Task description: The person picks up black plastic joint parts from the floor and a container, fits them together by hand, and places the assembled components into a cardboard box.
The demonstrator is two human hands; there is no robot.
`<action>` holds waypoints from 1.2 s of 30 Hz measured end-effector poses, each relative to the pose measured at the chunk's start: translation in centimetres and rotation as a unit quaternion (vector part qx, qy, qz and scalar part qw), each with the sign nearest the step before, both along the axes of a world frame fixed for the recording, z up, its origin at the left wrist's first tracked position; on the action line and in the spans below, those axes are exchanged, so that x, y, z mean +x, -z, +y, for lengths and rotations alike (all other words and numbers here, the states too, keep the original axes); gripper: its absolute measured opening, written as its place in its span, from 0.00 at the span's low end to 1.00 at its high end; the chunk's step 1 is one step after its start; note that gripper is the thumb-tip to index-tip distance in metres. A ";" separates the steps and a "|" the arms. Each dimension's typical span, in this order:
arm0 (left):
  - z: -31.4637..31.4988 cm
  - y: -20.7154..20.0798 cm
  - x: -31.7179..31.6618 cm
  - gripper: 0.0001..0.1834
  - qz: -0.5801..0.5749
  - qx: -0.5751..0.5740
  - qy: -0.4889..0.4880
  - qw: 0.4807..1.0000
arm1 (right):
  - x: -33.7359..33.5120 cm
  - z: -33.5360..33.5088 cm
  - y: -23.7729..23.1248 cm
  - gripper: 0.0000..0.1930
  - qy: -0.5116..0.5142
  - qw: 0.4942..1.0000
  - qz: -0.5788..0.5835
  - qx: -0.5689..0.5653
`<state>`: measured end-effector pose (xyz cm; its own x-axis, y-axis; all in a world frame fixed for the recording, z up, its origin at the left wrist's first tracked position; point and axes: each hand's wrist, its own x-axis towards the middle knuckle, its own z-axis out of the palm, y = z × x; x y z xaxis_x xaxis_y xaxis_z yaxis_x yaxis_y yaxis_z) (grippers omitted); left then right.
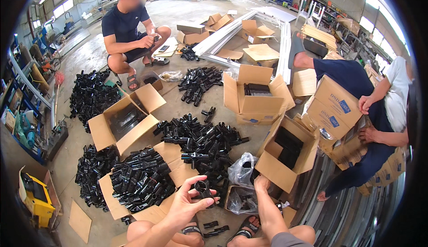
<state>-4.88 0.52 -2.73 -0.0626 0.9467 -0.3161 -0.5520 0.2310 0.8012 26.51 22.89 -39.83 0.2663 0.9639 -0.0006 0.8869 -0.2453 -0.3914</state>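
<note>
Left hand (187,204) closed around a short black plastic tube connector (203,189), thumb over the top, held above the person's knees. Right hand (261,183) reaches down into a small open cardboard box lined with a clear plastic bag (240,172); fingers hidden inside, so its grip cannot be told.

Two more black connector pieces (214,229) lie on the floor between the sandalled feet. Just left of the left hand: a flattened cardboard sheet heaped with black connectors (142,180), touching a second loose heap (91,171) further left. Directly ahead: a large loose pile of black tube fittings (200,142) on bare floor, blocking a straight path forward. Right of it, an open brown carton holding black flat parts (287,151).

Open room: narrow strips of floor between the piles; a wider bare patch toward far left (near a yellow machine (35,198) at the lower-left edge).

Middle distance: open carton (125,117), another open carton (256,93), more black heaps (91,95). At right, a seated person hugging a printed brown box (334,106), on stacked metal profiles (347,211).

Far: a crouching person in a dark shirt (127,28), long pale aluminium frame lengths (232,35), scattered flat cartons. Surface is grey concrete floor (84,55); room is a workshop hall with windows along both sides.
</note>
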 end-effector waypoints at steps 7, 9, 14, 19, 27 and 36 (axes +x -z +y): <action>-1.6 -1.6 0.0 0.36 0.034 -0.002 -0.021 0.999 | -2.5 -6.0 -8.9 0.09 0.006 0.995 0.077 0.067; -1.2 -0.9 0.3 0.37 0.035 0.030 -0.017 0.999 | -3.2 -7.7 -11.2 0.10 0.011 0.973 0.170 0.153; -1.7 1.7 -0.4 0.39 0.025 0.080 -0.015 0.996 | -11.8 -15.9 -29.0 0.08 -0.122 0.807 0.565 0.124; -3.1 0.8 -0.5 0.39 0.026 0.140 -0.025 0.990 | -14.7 -19.4 -37.3 0.08 -0.342 0.782 0.490 0.174; -3.1 0.5 0.6 0.39 0.132 0.173 -0.022 0.976 | -14.4 -19.5 -37.0 0.07 -0.359 0.803 0.446 0.163; -3.6 0.0 1.2 0.37 0.284 0.114 -0.001 0.952 | -14.5 -19.7 -33.0 0.07 -0.258 0.762 0.594 0.008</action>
<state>-3.67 -3.12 -2.69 -0.1637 0.9863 -0.0180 -0.0157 0.0156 0.9998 12.05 3.21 -6.86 -0.3274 0.9424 0.0678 -0.1193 0.0300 -0.9924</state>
